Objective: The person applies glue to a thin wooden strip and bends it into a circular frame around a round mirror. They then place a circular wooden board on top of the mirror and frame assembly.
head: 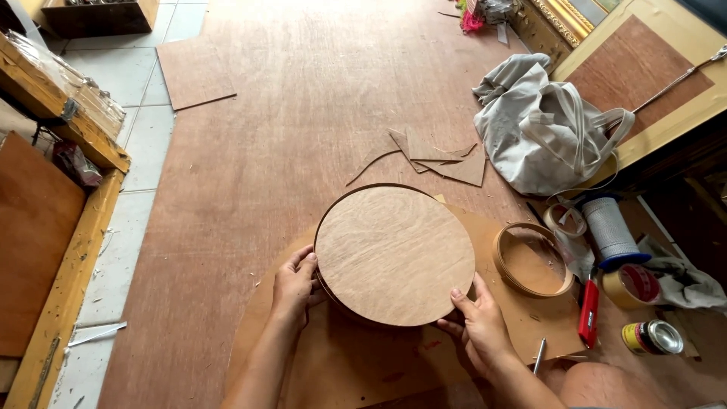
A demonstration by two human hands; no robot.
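A round plywood disc (394, 254) lies flat on top of a thin wooden hoop, above a brown board sheet (341, 363) on the floor. My left hand (294, 286) grips the disc's left edge, fingers curled around the rim. At the lower right edge, my right hand (475, 324) holds the disc with its thumb on top. A smaller wooden ring (532, 259) lies just right of the disc.
Plywood offcuts (443, 159) lie beyond the disc. A grey cloth bag (541, 125), a blue-based spool (612, 231), tape rolls (634, 285), a red cutter (588, 312) and a small tin (651, 338) sit at right. A wooden bench frame (72, 250) runs along the left.
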